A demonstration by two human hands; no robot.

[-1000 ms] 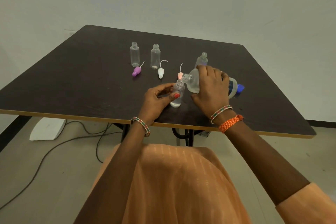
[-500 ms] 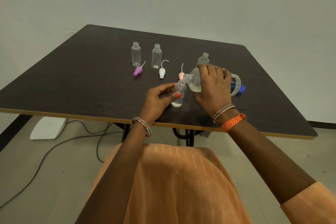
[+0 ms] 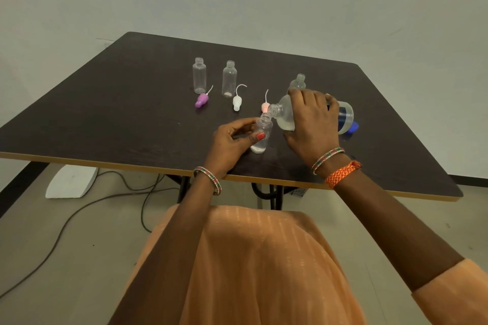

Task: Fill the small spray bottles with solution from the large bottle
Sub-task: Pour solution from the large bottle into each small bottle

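Clear plastic everywhere on this dark table (image 3: 105, 113), so here's the rundown. The pour is on: the right hand (image 3: 313, 124) is wrapped around the large bottle (image 3: 286, 113), tipped over on its side with its mouth touching the rim of a small spray bottle (image 3: 262, 134). The left hand (image 3: 232, 140) pinches that small bottle with thumb and fingers, keeping it upright near the front edge of the table. It looks only part filled, a bit of liquid sitting at the bottom.

Three more small bottles wait further back, uncapped: one at far left (image 3: 199, 75), one next to it (image 3: 229, 78), one (image 3: 298, 82) just behind the right hand. Purple (image 3: 202, 100), white (image 3: 237, 103) and pink (image 3: 265, 107) spray tops lie beside them, and a blue cap (image 3: 352, 127) peeks out behind the big bottle.

Next move, I'd guess: hold the tilt steady, watch the level, tip back before it overflows. That neck is narrow, so spills are the risk.

Versus half a second ago, basically nothing moves; both hands hold the same grip and the tilt looks unchanged.
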